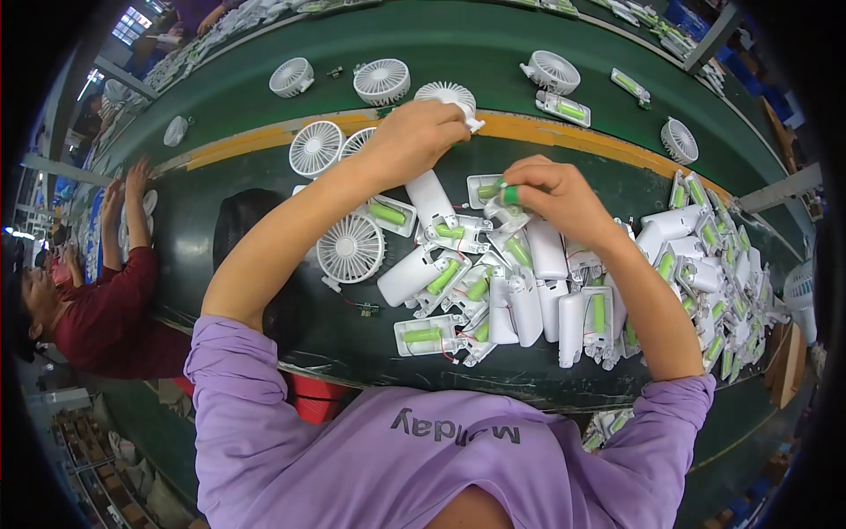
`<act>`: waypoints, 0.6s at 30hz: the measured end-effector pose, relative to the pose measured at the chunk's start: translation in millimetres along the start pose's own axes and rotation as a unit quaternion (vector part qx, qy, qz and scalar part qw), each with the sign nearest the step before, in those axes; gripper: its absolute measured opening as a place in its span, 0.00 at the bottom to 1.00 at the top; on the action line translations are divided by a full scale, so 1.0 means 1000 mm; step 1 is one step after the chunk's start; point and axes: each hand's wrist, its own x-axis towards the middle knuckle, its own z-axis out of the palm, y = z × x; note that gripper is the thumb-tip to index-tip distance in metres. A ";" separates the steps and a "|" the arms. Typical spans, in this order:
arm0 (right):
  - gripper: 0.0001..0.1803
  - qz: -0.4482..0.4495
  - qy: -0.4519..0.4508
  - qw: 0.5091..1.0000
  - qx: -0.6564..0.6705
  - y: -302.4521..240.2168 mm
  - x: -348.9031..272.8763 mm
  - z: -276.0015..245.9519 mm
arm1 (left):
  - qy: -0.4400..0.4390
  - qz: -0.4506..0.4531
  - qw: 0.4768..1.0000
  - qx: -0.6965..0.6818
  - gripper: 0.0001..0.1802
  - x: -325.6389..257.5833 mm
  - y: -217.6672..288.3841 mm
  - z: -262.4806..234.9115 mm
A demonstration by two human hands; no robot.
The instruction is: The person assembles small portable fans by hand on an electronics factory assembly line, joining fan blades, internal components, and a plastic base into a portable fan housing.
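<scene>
Left hand (414, 132): curled over a white plastic fan unit (449, 95) at the yellow stripe, fingers bent around its near side and gripping it; the round ribbed grille shows past the knuckles.
Right hand (551, 189): fingertips pressed together, pinching a small green cylinder cell (508, 194) — smooth, glossy, its end poking out between thumb and forefinger.
Where the cell is: held just above an open white housing (486, 189) at the far edge of the heap, near the middle of the bench.
Heap of housings (520, 291): smooth white plastic shells, rounded oblongs, lying at all angles and touching one another; many are open trays with a green cell seated inside and thin red wires trailing out.
Loose fan head (351, 249): a flat round disc with fine radial slats, lying face up just left of the heap, below the left forearm.
More fan heads (315, 148): two slatted discs side by side near the yellow stripe, beside the left wrist.
Right-hand pile (705, 264): a dense bank of the same white shells and green cells, running along the bench edge to the right.
Bench (220, 220): dark green, matte, slightly scuffed, with a worn yellow stripe (564, 132) curving across it.
Belt beyond (476, 44): a green band carrying several white fans, well apart from each other.
Sleeves (264, 414): soft lilac knit, pushed above the elbows — the forearms bare.
Neighbour (110, 309): a person in a dark red top at the left, hands up on the bench edge.
</scene>
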 end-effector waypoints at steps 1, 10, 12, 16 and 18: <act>0.07 0.110 0.011 0.990 0.083 -0.003 -0.005 -0.005 | 0.001 0.001 1.000 0.004 0.12 -0.005 -0.002 -0.003; 0.14 0.158 0.171 0.948 0.219 -0.013 -0.040 -0.054 | -0.187 0.018 0.982 0.004 0.19 -0.008 -0.002 -0.006; 0.14 0.141 0.157 0.962 0.173 -0.004 -0.047 -0.053 | -0.179 -0.005 0.984 -0.024 0.20 0.000 -0.002 -0.005; 0.15 0.153 0.125 0.976 0.088 -0.006 -0.051 -0.050 | -0.105 -0.050 0.988 -0.102 0.21 0.008 -0.007 0.006; 0.15 0.181 0.131 0.964 0.144 -0.011 -0.046 -0.049 | -0.044 -0.113 0.978 -0.168 0.19 0.012 -0.003 0.011</act>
